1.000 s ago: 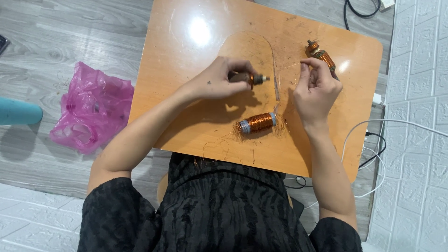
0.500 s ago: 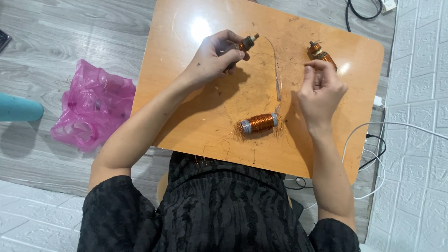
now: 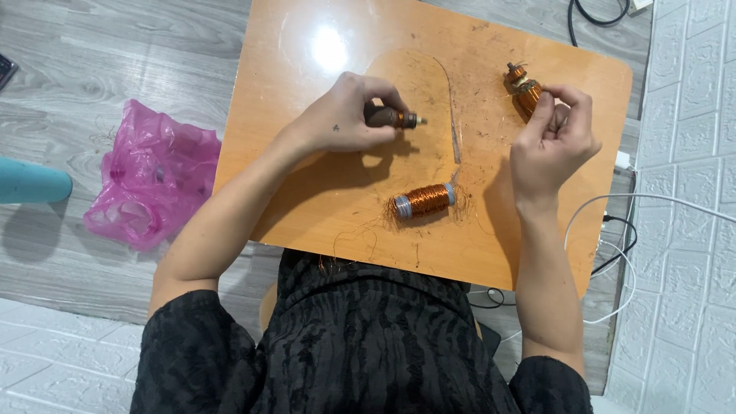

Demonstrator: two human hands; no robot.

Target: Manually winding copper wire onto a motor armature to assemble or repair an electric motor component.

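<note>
left hand (image 3: 345,119): curled tight around a small dark motor core (image 3: 392,118) – metal shaft tip pokes out toward 3 o'clock; sits at about 10 o'clock on the tabletop (image 3: 307,199)
right hand (image 3: 553,142): fingertips pinched together, at 2 o'clock on the tabletop; what they pinch is too fine to make out, probably wire
copper coil (image 3: 524,88): just beside the right hand at its 11 o'clock, thumb tip near or touching it – cannot tell which
wire strand (image 3: 452,115): thin, curved, runs between the two hands down toward the spool
copper spool (image 3: 424,200): lying on its side near tabletop centre, 6 o'clock of the strand, loose copper fuzz around it, apart from both hands
pink plastic bag (image 3: 149,184): on the floor, 9 o'clock of the tabletop
teal cylinder (image 3: 31,182): floor, far 9 o'clock, cut off by the frame edge
cables (image 3: 625,230): white and black, 4 o'clock, partly hidden under the tabletop edge
hidden: most of the motor core is covered by the left fingers
</note>
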